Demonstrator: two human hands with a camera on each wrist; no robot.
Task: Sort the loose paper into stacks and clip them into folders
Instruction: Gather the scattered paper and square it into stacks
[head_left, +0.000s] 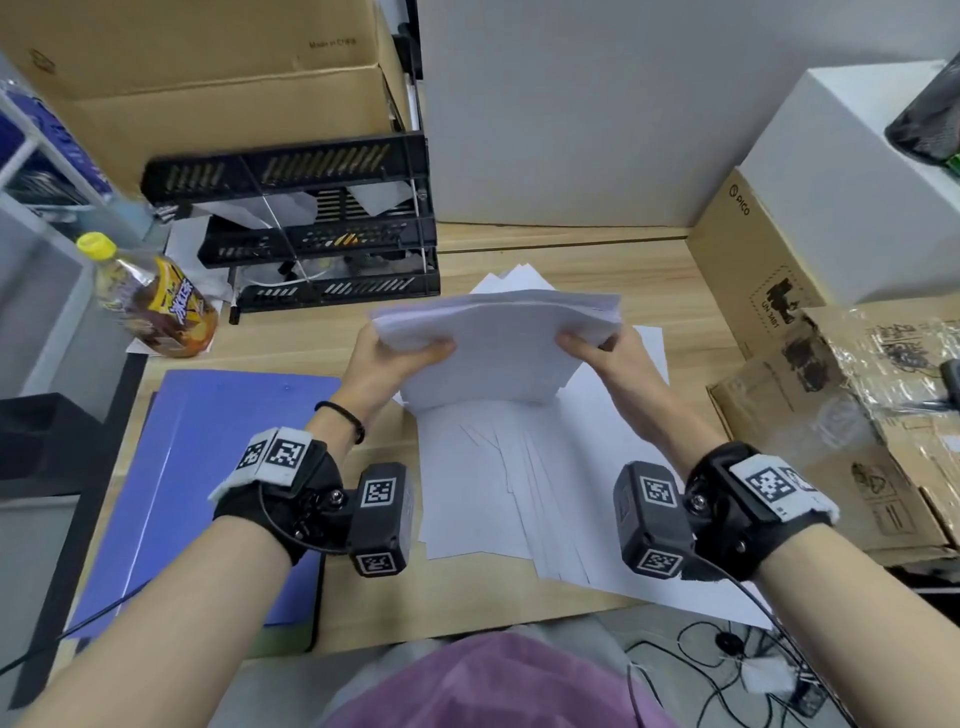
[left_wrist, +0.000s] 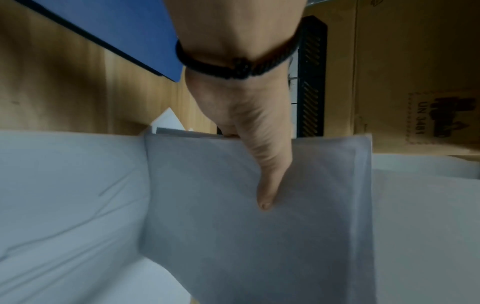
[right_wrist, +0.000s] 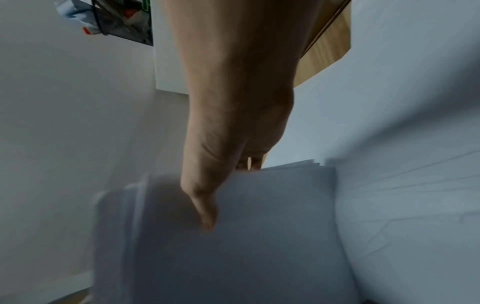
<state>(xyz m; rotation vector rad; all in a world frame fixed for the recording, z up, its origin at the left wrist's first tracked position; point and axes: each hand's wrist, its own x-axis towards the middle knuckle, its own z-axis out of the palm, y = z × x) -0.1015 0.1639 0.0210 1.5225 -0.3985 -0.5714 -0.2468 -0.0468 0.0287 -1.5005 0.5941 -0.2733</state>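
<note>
Both hands grasp one paper stack (head_left: 496, 343) above the tabletop (head_left: 597, 260): left hand (head_left: 387, 364) at its left edge, right hand (head_left: 605, 353) at its right, thumbs on top, fingers underneath. Held by opposite edges, probably so the sheets can be squared before clipping. Stack is lifted clear of the loose sheets (head_left: 519, 483) fanned out beneath it; exact sheet count not readable.

Count: one held stack, one spread of loose sheets, one blue folder (head_left: 218, 467) lying flat just left of them. One drink bottle (head_left: 156, 301), one black tiered tray rack (head_left: 322, 228) behind.
</note>
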